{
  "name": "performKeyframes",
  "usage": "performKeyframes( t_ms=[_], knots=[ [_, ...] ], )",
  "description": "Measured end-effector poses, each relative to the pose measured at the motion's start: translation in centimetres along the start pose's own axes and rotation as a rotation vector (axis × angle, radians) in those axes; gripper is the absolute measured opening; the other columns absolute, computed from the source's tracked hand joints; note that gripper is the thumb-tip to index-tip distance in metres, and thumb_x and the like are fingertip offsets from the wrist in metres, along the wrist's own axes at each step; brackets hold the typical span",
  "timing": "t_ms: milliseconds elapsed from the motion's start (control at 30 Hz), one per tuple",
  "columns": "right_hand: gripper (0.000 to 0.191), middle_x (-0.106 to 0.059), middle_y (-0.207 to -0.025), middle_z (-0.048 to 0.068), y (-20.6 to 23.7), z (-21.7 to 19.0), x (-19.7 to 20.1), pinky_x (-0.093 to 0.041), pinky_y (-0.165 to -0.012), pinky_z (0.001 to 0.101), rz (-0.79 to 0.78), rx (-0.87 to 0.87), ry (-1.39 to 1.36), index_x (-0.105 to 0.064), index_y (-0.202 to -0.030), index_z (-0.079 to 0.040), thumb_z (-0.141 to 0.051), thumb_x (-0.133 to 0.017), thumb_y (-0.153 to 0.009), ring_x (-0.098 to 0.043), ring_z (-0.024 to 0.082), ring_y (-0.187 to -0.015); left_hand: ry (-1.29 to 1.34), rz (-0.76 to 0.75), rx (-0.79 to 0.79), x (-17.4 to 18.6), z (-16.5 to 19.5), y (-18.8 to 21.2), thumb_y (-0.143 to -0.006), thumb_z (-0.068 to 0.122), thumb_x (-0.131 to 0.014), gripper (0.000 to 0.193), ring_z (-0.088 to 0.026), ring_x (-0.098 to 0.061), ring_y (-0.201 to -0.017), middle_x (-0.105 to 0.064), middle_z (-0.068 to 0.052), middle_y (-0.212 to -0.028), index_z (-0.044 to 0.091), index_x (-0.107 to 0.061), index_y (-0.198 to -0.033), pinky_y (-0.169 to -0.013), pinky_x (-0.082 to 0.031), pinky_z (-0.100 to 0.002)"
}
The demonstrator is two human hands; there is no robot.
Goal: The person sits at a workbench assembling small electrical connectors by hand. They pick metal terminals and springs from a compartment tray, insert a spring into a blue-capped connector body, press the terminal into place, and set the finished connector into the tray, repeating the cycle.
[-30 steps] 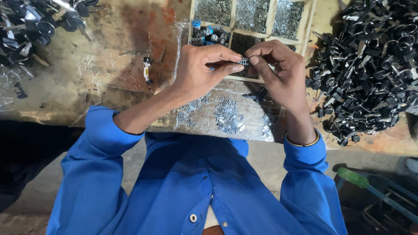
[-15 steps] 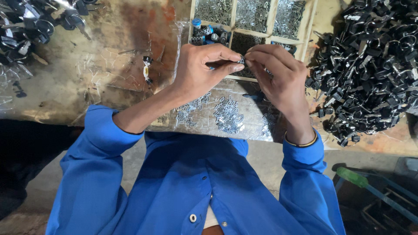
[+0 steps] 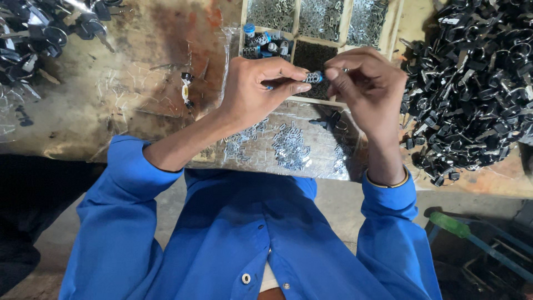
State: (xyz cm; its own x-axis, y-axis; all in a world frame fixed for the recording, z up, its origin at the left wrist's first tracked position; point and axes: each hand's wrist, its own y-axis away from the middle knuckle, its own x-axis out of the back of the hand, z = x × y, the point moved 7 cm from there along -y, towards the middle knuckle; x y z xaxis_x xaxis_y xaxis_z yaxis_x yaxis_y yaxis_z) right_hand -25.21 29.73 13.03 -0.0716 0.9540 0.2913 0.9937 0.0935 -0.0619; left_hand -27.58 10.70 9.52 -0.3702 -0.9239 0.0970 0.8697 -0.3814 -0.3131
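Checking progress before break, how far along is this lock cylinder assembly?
Done: a big heap of black assembled pieces lies at right. In hand: left hand holds a small cylinder while right hand works its end. Left: wooden tray compartments still hold many small metal parts.

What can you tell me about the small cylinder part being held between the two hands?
The small silvery cylinder with a blue end looks like ribbed metal, its blue tip pointing toward the right hand. It lies roughly level above the wooden compartment tray. The left hand pinches it between thumb and forefinger, while the right hand's fingertips meet its blue end. Most of its length is hidden by the fingers, so finer details cannot be made out.
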Motion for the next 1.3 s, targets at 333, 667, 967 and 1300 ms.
performKeyframes(
  t_ms=[333, 667, 967, 1300],
  knots=[
    [0.011, -0.065, -0.121, 0.013, -0.1, 2.0, -0.9, -0.062, -0.077, 0.0295, -0.130, -0.096, -0.306, -0.071, -0.115, 0.006, 0.010, -0.065, -0.106, -0.070, 0.016, -0.092, 0.023, -0.003, -0.026, 0.0, -0.4, -0.1, -0.091, 0.000, -0.085, 0.015, -0.019, -0.080, -0.097, -0.079, -0.013, -0.104, -0.002, -0.076, -0.102, -0.087, -0.069, -0.029],
    [0.011, -0.065, -0.121, 0.014, -0.1, 1.7, -1.3, -0.063, -0.077, 0.0305, -0.096, -0.092, -0.289, -0.070, -0.115, 0.007, 0.012, -0.066, -0.105, -0.070, 0.017, -0.090, 0.026, 0.002, -0.010, 0.1, -0.1, -0.2, -0.091, -0.001, -0.085, 0.014, -0.019, -0.080, -0.098, -0.079, -0.014, -0.104, -0.002, -0.076, -0.102, -0.086, -0.068, -0.029],
    [0.012, -0.065, -0.121, 0.015, -0.1, 1.8, -1.6, -0.064, -0.075, 0.0314, -0.078, -0.100, -0.334, -0.070, -0.116, 0.007, 0.011, -0.066, -0.105, -0.071, 0.018, -0.087, 0.026, 0.008, -0.026, 0.1, -0.2, 0.0, -0.091, -0.003, -0.084, 0.014, -0.020, -0.080, -0.099, -0.079, -0.014, -0.105, -0.002, -0.076, -0.102, -0.087, -0.068, -0.029],
    [0.021, -0.061, -0.129, 0.013, 0.0, 0.5, -1.2, -0.059, -0.069, 0.0254, -0.214, -0.086, -0.149, -0.069, -0.127, 0.005, 0.006, -0.063, -0.107, -0.068, 0.013, -0.084, 0.003, 0.005, -0.030, 0.2, -0.1, 0.1, -0.091, -0.002, -0.084, 0.014, -0.021, -0.080, -0.100, -0.079, -0.015, -0.105, -0.002, -0.076, -0.102, -0.088, -0.068, -0.029]
  ],
)
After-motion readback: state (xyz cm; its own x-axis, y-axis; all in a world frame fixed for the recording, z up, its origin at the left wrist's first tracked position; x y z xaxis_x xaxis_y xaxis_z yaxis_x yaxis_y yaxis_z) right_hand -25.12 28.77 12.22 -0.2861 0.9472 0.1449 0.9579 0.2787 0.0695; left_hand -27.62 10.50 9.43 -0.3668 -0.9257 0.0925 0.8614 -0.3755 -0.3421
